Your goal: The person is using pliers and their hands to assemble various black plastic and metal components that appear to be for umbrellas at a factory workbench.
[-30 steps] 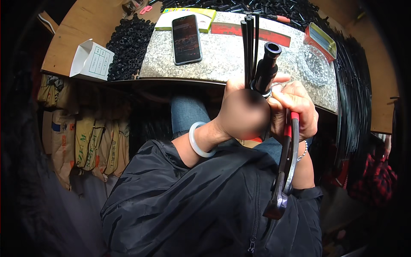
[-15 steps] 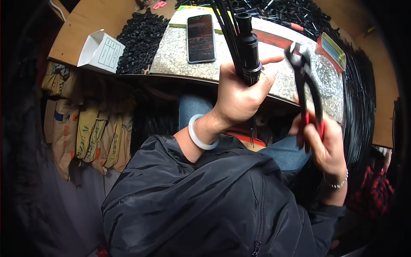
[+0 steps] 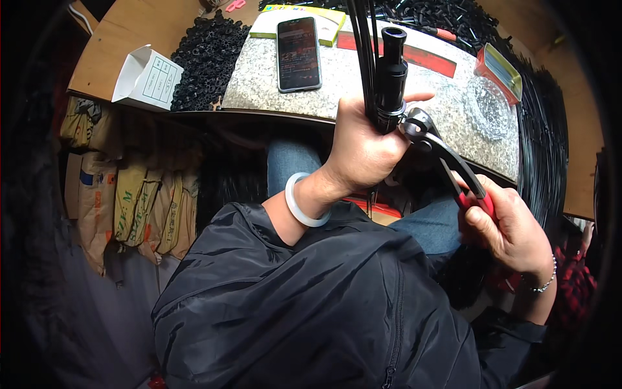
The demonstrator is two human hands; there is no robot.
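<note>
My left hand [image 3: 366, 149] is wrapped around a black, stepped tube [image 3: 392, 71] with a flared open top, held nearly upright. Several thin black rods [image 3: 364, 45] run alongside the tube, in the same grip. The fist hides the tube's lower end. My right hand [image 3: 508, 227] grips a pair of pincers [image 3: 418, 120] by the red ends of their handles. The round jaws lie against the right side of a ring low on the tube, close to my left thumb. Whether they bite on anything small there I cannot make out.
On the speckled worktop [image 3: 259, 74] lies a phone [image 3: 299, 55]. A white carton [image 3: 155, 78] and a heap of small black parts [image 3: 210, 61] are leftward. Clear plastic coils [image 3: 489, 107], a red-yellow box [image 3: 499, 73] and long black rods [image 3: 543, 142] are rightward. Sacks [image 3: 133, 201] stand below left.
The pincers have swung left and down, from apart to against the tube's ring. My right hand has shifted right and lower. The tube has moved slightly right.
</note>
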